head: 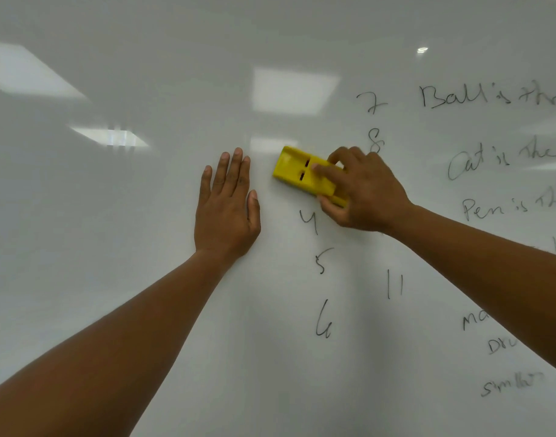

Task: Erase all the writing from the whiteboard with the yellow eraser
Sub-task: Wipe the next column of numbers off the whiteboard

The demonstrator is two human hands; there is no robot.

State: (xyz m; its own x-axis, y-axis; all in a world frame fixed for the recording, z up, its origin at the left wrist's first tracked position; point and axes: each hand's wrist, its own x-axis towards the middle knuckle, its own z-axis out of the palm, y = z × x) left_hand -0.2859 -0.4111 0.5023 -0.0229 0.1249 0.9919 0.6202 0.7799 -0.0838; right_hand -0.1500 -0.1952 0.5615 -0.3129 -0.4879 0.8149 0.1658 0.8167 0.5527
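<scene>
The whiteboard (144, 216) fills the whole view. My right hand (362, 190) grips the yellow eraser (297, 171) and holds it flat against the board, just left of a handwritten "8". My left hand (226, 203) lies flat on the board with straight fingers, a little left of the eraser. Black handwriting (491, 99) covers the right part: numbers 7, 8, 4, 5, 6 and 11 in two columns, then lines such as "Ball is the", "Cat is the" and "Pen is the". My right forearm hides some of the lower lines.
The left half of the board is bare white, with reflections of ceiling light panels (294, 89). No board edge or tray shows.
</scene>
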